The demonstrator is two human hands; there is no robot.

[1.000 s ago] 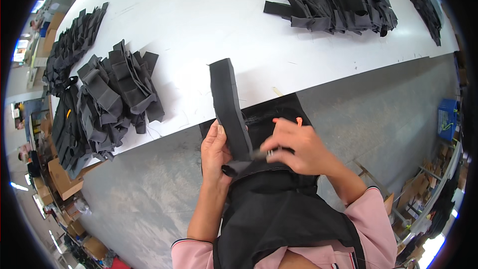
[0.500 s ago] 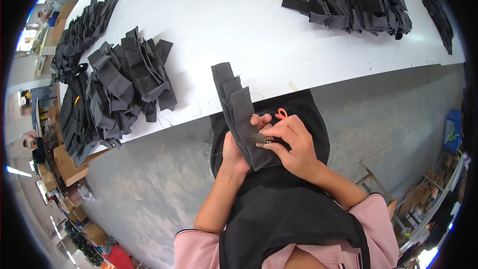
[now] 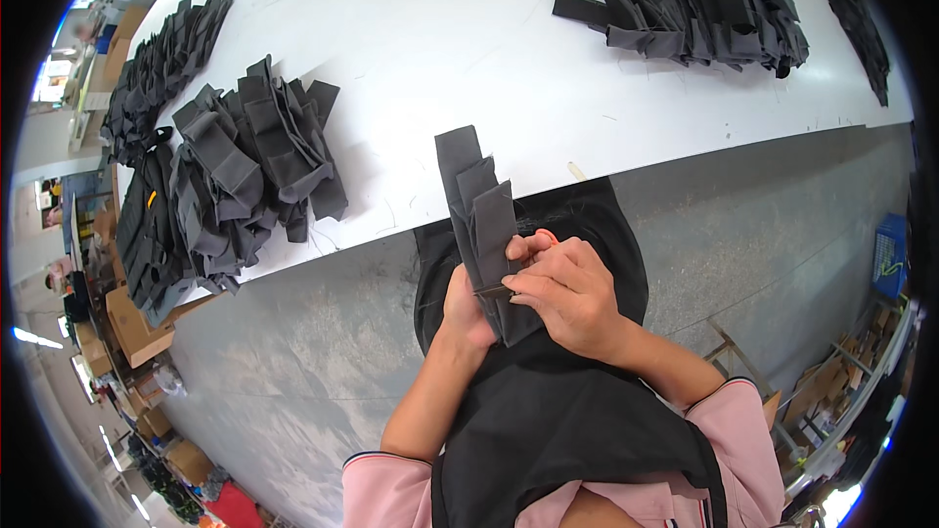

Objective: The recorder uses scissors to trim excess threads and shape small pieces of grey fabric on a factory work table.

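Nearest, your black apron (image 3: 577, 420) covers your front between pink sleeves (image 3: 732, 435). Your left hand (image 3: 468, 311) has its fingers clamped on a folded dark grey fabric strip (image 3: 492, 220), which stands tilted in front of the apron, its far end overlapping the desk's near edge in this view. Your right hand (image 3: 577, 303) has thumb and fingers pinched together on a thin metal tool (image 3: 496, 290), which crosses the strip's near part; an orange loop (image 3: 548, 235) shows just beside that hand. Past the strip, the white desk (image 3: 421, 59) carries a heap of dark fabric pieces (image 3: 249, 152) at left, another dark heap (image 3: 699, 10) far right, and a narrow dark bundle (image 3: 851, 24) beyond it.
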